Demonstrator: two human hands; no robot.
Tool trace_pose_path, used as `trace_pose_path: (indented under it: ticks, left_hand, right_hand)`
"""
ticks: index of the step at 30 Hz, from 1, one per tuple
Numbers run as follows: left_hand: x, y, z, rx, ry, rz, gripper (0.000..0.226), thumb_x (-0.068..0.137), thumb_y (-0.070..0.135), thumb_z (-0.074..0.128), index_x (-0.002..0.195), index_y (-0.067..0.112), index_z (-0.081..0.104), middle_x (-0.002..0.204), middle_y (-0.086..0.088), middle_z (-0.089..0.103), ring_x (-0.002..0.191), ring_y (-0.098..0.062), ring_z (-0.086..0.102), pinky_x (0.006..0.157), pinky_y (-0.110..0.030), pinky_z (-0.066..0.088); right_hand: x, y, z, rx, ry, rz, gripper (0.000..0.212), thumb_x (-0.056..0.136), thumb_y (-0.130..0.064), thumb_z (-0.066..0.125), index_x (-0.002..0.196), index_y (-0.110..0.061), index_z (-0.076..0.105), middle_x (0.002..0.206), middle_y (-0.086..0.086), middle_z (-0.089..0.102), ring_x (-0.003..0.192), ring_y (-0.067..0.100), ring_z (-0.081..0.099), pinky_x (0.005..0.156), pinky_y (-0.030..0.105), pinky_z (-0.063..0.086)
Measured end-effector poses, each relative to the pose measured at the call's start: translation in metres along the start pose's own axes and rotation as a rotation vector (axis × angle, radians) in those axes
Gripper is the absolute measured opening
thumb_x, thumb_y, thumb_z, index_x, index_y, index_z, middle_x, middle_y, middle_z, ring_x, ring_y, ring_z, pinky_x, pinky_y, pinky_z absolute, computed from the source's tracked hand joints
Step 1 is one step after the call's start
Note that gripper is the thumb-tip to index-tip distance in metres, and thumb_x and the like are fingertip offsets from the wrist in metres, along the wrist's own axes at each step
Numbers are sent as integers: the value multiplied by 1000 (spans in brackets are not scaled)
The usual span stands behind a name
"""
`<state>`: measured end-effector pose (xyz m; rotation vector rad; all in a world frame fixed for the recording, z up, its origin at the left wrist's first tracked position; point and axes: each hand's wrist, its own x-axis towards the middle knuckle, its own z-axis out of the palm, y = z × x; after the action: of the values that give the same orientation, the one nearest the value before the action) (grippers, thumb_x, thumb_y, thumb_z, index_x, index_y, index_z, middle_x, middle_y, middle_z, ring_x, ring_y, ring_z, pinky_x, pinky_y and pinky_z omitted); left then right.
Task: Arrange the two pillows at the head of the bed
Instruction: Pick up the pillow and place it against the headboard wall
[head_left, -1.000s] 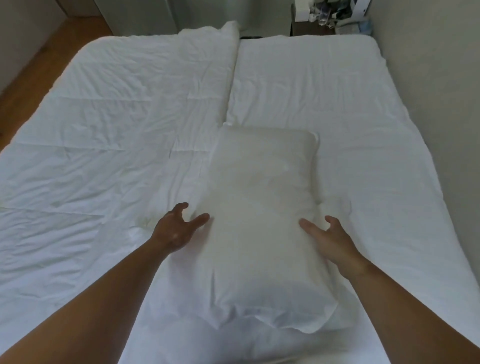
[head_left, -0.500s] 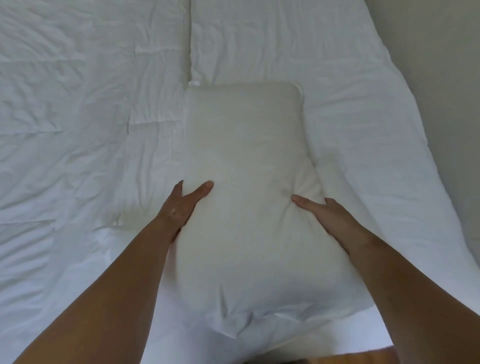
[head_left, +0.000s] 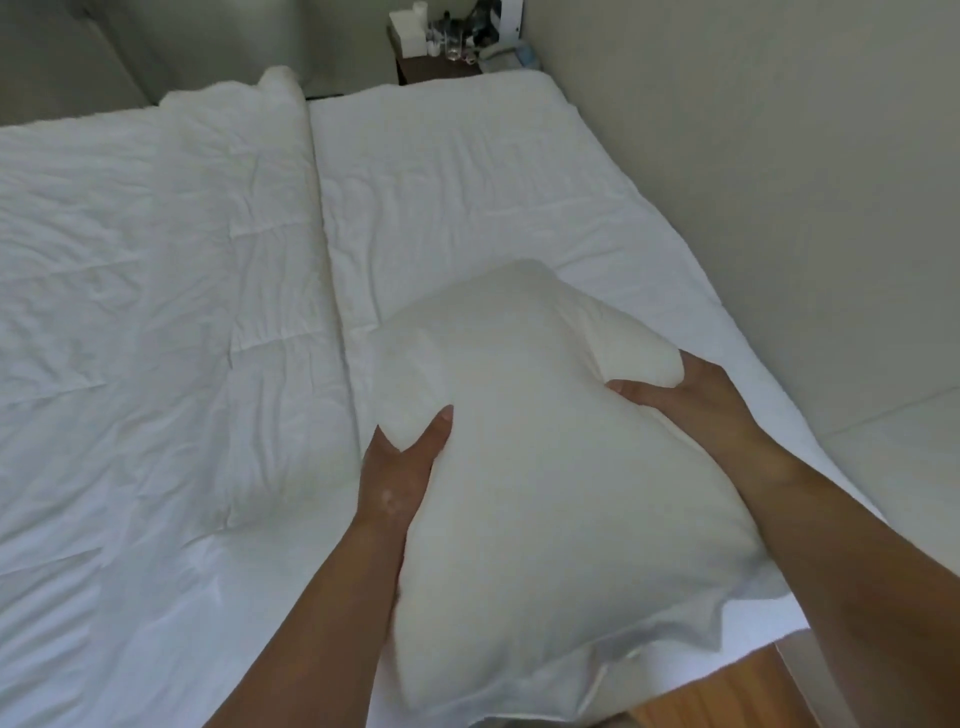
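Pillow (head_left: 545, 441): one white pillow, held above the near right part of the bed (head_left: 467, 197), tilted, its far end bulging up between the two hands. A second pillow cannot be made out for certain.
Duvet (head_left: 145, 270): white and creased, it covers the left half of the bed, its edge running near to far down the middle.
Left hand (head_left: 400, 467): clamped on the pillow's left edge, thumb pressed into the top face, fingers hidden beneath.
Right hand (head_left: 691, 400): gripping the right edge near the far corner, fingers sunk into the filling so that a lobe of pillow swells beyond them.
Bare sheet: the right half of the bed, beside the wall (head_left: 753, 182), lies flat and open.
Nightstand (head_left: 441, 57): at the far end, past the mattress, with small bottles and boxes on it.
Handling: probably light and very soft; it dents wherever it is squeezed and sags between the grips, so it will not keep its shape when carried. The cotton case looks dry and easy to hold.
Where to grip: the two long sides, about midway, as held now, look best; a single corner would let the body droop and swing.
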<state>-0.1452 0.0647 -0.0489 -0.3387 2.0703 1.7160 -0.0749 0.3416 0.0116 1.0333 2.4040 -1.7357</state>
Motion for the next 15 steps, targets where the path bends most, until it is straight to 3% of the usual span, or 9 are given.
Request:
trace_pose_path:
  ticks: [2, 6, 8, 10, 12, 15]
  left_hand:
    - [-19, 1, 19, -40, -39, 13, 41, 89, 43, 76, 127, 34, 65, 101, 23, 69, 89, 7, 64, 71, -9, 47]
    - [-48, 4, 61, -48, -92, 61, 75, 74, 59, 80, 141, 33, 60, 126, 13, 74, 116, -13, 69, 103, -34, 53]
    - [-62, 10, 84, -52, -127, 89, 73, 76, 54, 82, 142, 34, 59, 127, 14, 73, 118, -12, 69, 105, -36, 52]
    - [-73, 17, 111, -67, -160, 107, 66, 81, 45, 83, 141, 35, 58, 126, 15, 72, 116, -9, 68, 104, -34, 51]
    - [-81, 19, 142, -73, -190, 128, 69, 76, 49, 86, 139, 35, 59, 126, 15, 73, 117, -9, 69, 105, -37, 52]
    - [-95, 19, 194, -64, -209, 137, 82, 64, 60, 84, 138, 34, 60, 126, 15, 74, 118, -11, 69, 108, -43, 53]
  right_hand:
    - [-15, 0, -27, -20, 34, -35, 51, 77, -24, 89, 118, -32, 60, 97, -28, 58, 83, -17, 52, 61, 2, 41]
    - [-43, 9, -80, -27, 106, -69, 40, 77, -14, 89, 97, -38, 65, 95, -24, 65, 69, -23, 62, 59, 2, 45]
    - [-55, 15, -106, -10, 154, -77, 43, 75, -13, 90, 98, -40, 65, 97, -22, 67, 76, -19, 64, 68, 9, 48]
    - [-63, 22, -136, 8, 192, -73, 47, 73, -17, 92, 110, -34, 70, 104, -18, 72, 92, -7, 67, 79, 21, 49]
    - [-66, 29, -168, -5, 227, -87, 57, 72, -19, 92, 124, -26, 71, 112, -12, 76, 102, 5, 71, 87, 29, 52]
    - [-64, 38, -221, -38, 257, -111, 60, 71, -21, 93, 126, -27, 71, 113, -10, 78, 104, 10, 73, 93, 34, 54]
